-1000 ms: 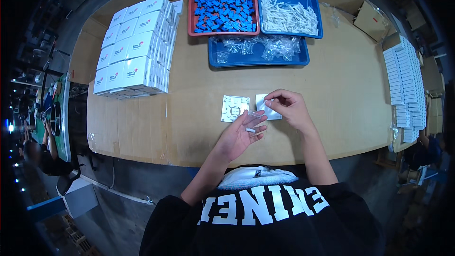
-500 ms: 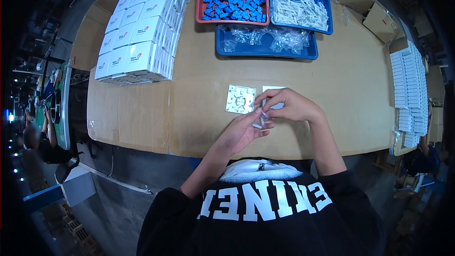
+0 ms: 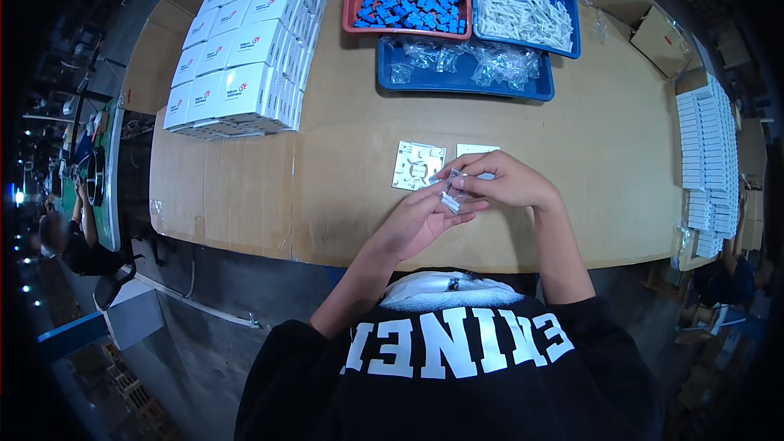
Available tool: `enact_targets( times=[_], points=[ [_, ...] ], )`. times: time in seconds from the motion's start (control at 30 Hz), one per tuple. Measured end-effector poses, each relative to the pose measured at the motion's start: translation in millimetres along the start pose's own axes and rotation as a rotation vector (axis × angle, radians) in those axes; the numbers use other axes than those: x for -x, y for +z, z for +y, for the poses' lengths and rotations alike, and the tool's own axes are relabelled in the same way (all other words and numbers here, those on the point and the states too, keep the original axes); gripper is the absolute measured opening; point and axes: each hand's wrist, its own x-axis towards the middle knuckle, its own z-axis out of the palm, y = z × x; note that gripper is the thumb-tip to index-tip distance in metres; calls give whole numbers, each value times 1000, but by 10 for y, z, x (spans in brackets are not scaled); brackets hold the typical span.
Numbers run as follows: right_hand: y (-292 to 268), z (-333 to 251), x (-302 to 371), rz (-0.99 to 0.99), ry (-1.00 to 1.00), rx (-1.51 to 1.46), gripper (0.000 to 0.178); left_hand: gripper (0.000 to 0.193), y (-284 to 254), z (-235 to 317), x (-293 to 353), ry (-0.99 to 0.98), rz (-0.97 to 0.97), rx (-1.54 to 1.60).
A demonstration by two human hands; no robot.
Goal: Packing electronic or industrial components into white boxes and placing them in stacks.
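A small clear plastic bag (image 3: 450, 201) with white pieces inside is held between my two hands, above the near middle of the table. My left hand (image 3: 412, 222) has its thumb and fingertips closed on the bag's lower left side, its other fingers stretched out beneath. From the right, my right hand (image 3: 510, 183) pinches the bag's upper end. Just beyond my left hand lies a square white plastic plate (image 3: 417, 165) with a round middle and small moulded parts. A second flat white piece (image 3: 477, 149) lies beside it, mostly hidden behind my right hand.
Stacked white boxes (image 3: 224, 57) stand at the left. At the back are a red tray (image 3: 349, 28) of blue parts, a blue tray (image 3: 575, 33) of white sticks and a lower blue tray (image 3: 465, 91) of clear bags. Thin white boxes (image 3: 706, 163) are piled at the right edge.
My fingers have shifted a little on the bag, and its white contents show more plainly. The whole view has moved slightly; the plates and trays lie as before.
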Motion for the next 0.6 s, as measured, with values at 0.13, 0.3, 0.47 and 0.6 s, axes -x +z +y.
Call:
enact_targets(
  times=[0.13, 0.3, 0.47, 0.6],
  points=[
    [-8, -6, 4, 14, -16, -19, 26, 45, 20, 6, 11, 22, -44, -92],
    [-57, -1, -1, 56, 47, -82, 21, 44, 42, 13, -18, 40, -14, -113],
    [-35, 44, 3, 23, 12, -25, 23, 40, -106, -29, -70, 44, 14, 29],
    [42, 31, 13, -61, -25, 7, 31, 43, -98, -105, -90, 63, 80, -142]
  ],
)
